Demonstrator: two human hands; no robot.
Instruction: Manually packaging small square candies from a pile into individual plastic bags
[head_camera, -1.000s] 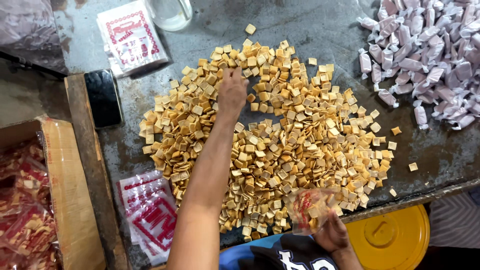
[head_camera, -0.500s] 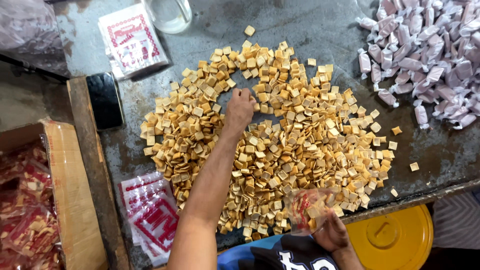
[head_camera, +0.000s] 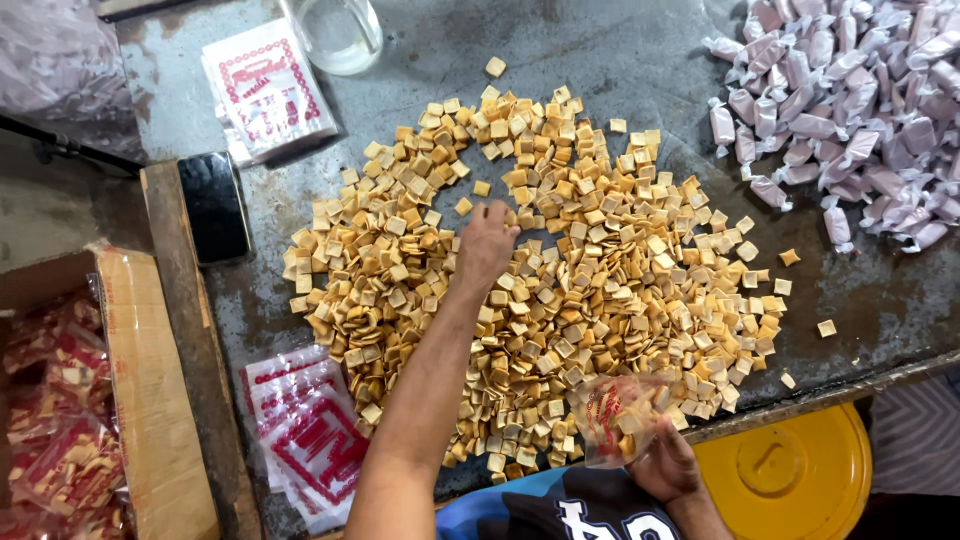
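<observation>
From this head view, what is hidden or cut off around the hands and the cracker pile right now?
- Left hand: its fingertips curl down into the square crackers, so any grasp is hidden.
- Right hand: partly behind the small printed bag; the bag's fill is blurred.
- Wrapped candies: cut off by the top and right edges.
- Cardboard box of filled packets: cut off at left and bottom.
- Glass jar: top cropped.

Worn grey metal tabletop (head_camera: 620, 60), scuffed and rust-spotted, edged at the near side by a wooden strip (head_camera: 830, 392). Wooden plank (head_camera: 190, 330) along its left side. Grey concrete floor (head_camera: 50, 205) beyond. Yellow round lid (head_camera: 790, 470) below the table's edge. Flat, even light, soft shadows.
</observation>
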